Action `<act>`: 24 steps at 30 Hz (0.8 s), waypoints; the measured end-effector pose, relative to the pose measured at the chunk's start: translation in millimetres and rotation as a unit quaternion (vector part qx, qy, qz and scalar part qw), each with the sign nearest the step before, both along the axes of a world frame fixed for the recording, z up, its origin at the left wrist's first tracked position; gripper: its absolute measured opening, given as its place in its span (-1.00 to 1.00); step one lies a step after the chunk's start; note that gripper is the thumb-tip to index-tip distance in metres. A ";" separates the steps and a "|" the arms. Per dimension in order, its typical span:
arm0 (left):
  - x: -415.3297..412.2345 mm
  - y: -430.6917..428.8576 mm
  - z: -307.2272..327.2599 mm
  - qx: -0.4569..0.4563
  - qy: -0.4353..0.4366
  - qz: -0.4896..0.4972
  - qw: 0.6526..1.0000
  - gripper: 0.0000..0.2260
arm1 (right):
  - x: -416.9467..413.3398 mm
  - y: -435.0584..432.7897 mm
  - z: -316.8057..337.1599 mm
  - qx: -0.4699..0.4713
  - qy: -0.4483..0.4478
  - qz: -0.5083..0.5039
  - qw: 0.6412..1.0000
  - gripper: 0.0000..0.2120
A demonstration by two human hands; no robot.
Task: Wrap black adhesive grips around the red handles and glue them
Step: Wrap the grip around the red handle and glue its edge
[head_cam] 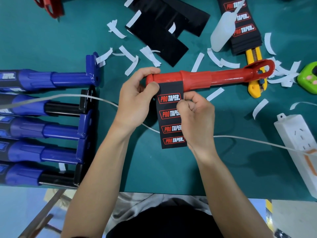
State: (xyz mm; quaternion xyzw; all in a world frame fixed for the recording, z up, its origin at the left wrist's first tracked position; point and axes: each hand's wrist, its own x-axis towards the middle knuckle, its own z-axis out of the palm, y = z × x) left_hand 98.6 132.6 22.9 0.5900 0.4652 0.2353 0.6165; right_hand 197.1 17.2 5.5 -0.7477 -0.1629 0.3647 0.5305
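Hands work at frame centre: left hand (137, 98) grasps the red handle (202, 77) end, right hand (195, 115) pinches the black grip (171, 117) hanging below it.

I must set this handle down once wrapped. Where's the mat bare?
Barest: near edge of the green mat, between right forearm and power strip, below the white cable. Also far left, between blue handles and spare red handles. Crowded: paper strips, glue bottle, knife beyond the red handle.

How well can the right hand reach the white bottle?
Probably yes: the white bottle lies beyond the red handle, path free, but the right hand pinches the black grip.
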 end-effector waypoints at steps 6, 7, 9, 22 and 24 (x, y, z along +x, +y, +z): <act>-1.0 0.8 -3.1 0.012 0.005 -0.003 1.000 -0.75 | -0.3 -3.0 7.4 -0.031 -0.025 -0.001 0.999 -0.90; -1.0 1.0 -3.4 0.013 0.007 -0.003 1.000 -0.75 | 0.7 -5.8 8.5 -0.044 -0.068 0.002 0.997 -0.90; -0.9 0.8 -3.0 0.014 0.007 -0.002 1.000 -0.75 | 2.5 -12.4 14.4 -0.075 -0.184 -0.004 0.980 -0.89; -0.5 -1.0 -3.9 0.019 0.005 0.000 1.000 -0.75 | 51.5 28.8 30.3 -0.032 -0.354 0.179 0.917 -0.65; -0.8 -1.0 -5.6 0.030 0.014 0.000 0.999 -0.75 | 51.0 30.0 23.3 -0.037 -0.367 0.193 0.909 -0.67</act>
